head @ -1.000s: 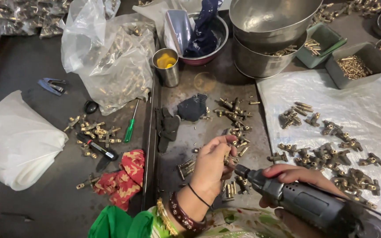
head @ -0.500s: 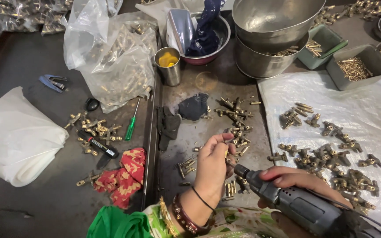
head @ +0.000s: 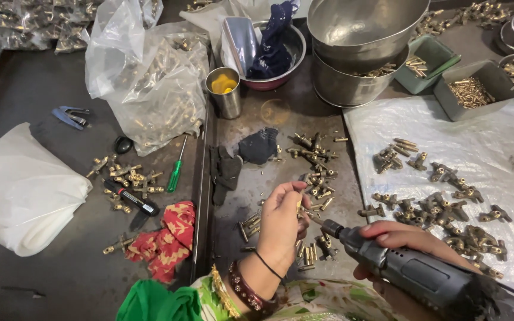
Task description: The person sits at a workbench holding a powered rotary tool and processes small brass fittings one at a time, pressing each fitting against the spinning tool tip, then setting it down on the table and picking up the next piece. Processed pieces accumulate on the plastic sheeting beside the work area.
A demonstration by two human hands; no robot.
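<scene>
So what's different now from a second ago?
Very little. The left hand keeps pinching a small brass part and has tipped slightly toward the power tool, which the right hand still grips with its tip at the part. Nothing was picked up or let go. The brass pieces on the table, the bowls and the screwdriver lie as before.

Little shifts across the second. The left hand (head: 281, 223) sits a touch higher and more upright than before, its fingertips now pinching the small brass fitting (head: 299, 204) closer to the tip of the rotary tool (head: 414, 270). The right hand (head: 400, 249) brings that tool in — its nose now just beside the fitting, nearer than a second ago.
</scene>
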